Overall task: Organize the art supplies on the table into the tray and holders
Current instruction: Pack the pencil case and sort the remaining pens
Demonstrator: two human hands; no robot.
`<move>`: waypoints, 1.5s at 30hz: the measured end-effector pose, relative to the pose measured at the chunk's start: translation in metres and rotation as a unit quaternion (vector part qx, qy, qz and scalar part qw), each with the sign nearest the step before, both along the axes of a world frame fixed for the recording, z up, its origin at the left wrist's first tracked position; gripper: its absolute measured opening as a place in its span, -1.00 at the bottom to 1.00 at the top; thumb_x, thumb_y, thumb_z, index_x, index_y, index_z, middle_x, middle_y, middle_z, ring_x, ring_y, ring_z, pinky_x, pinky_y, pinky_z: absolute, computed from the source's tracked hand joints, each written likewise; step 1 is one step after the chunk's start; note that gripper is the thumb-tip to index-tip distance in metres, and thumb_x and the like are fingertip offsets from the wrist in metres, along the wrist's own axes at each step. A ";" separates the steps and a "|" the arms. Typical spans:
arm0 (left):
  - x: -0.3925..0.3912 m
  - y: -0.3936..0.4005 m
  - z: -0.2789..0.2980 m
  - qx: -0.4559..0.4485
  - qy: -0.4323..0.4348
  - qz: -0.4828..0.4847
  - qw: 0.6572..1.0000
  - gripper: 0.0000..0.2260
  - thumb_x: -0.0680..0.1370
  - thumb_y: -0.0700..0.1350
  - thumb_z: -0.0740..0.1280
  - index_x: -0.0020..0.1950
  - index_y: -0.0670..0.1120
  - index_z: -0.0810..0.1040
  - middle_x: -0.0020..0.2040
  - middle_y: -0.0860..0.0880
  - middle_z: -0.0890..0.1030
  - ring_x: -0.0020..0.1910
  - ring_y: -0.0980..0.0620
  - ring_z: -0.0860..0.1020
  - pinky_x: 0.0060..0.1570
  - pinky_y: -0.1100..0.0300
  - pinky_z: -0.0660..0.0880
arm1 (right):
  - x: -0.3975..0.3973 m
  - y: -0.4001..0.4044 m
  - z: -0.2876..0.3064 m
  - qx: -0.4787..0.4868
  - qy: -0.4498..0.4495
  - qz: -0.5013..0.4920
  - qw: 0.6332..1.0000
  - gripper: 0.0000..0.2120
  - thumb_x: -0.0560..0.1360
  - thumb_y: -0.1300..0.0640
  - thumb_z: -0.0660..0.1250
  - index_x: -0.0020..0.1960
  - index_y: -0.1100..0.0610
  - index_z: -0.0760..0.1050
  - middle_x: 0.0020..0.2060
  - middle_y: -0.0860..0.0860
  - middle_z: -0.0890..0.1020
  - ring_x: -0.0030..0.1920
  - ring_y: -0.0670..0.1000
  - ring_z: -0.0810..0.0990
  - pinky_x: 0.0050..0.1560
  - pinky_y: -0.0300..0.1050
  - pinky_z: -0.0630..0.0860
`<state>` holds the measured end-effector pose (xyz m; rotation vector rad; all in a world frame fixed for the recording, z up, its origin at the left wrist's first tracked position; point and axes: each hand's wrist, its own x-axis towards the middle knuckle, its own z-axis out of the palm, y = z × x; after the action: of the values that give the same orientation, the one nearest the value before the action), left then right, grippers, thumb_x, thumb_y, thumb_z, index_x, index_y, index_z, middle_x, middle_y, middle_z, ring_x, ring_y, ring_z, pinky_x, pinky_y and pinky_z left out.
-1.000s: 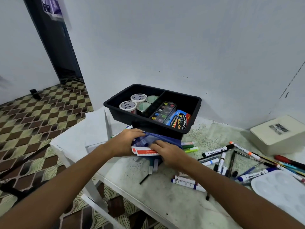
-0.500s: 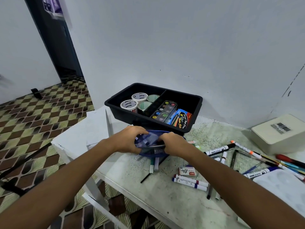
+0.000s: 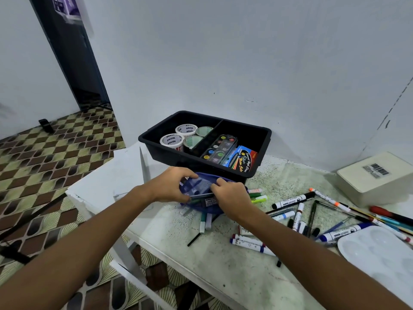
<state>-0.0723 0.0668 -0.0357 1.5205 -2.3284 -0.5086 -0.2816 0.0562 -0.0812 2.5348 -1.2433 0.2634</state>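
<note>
Head view showed the left hand [image 3: 168, 186] and right hand [image 3: 230, 198] both pinching a translucent blue soft pencil pouch [image 3: 201, 193], pens visible inside, on the speckled white surface [image 3: 223, 265] just before the black divided plastic tray [image 3: 263, 135]. Loose markers [image 3: 290, 201] lay scattered to the right.

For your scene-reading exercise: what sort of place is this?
Probably a room in a home: patterned floor tiles, a worn white table against a plain wall, with markers and a black tray.
</note>
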 end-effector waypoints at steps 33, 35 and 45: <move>0.014 0.060 -0.063 -0.274 -0.041 0.026 0.960 -0.81 0.46 -0.15 0.20 0.00 -0.13 0.55 -0.13 -0.08 0.63 -0.20 -0.05 0.57 -0.31 0.14 0.55 | -0.023 0.008 -0.018 -0.069 -0.174 0.039 0.982 -0.86 0.29 0.30 0.51 -0.23 0.20 0.56 -0.33 0.07 0.49 -0.34 0.06 0.46 -0.53 -0.11 0.40; 0.015 0.061 -0.071 -0.261 -0.054 0.016 0.964 -0.83 0.47 -0.15 0.19 0.01 -0.11 0.52 -0.12 -0.08 0.61 -0.18 -0.05 0.55 -0.32 0.15 0.53 | -0.022 0.009 -0.022 -0.035 -0.159 0.035 0.986 -0.85 0.27 0.27 0.54 -0.23 0.19 0.59 -0.34 0.06 0.52 -0.36 0.05 0.48 -0.52 -0.15 0.40; 0.004 0.050 -0.075 -0.167 -0.119 0.003 0.979 -0.71 0.36 0.10 0.33 -0.05 -0.05 0.62 -0.14 -0.01 0.57 -0.19 -0.02 0.50 -0.24 0.15 0.45 | -0.061 0.016 -0.009 0.208 -0.185 0.035 0.960 -0.71 0.53 0.24 0.24 0.22 0.11 0.57 0.09 0.05 0.58 0.06 0.05 0.55 0.05 -0.09 0.48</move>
<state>-0.0687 0.1166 -0.1111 1.4894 -2.4273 0.0731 -0.3429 0.0719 -0.0900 2.9928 -1.4749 0.5680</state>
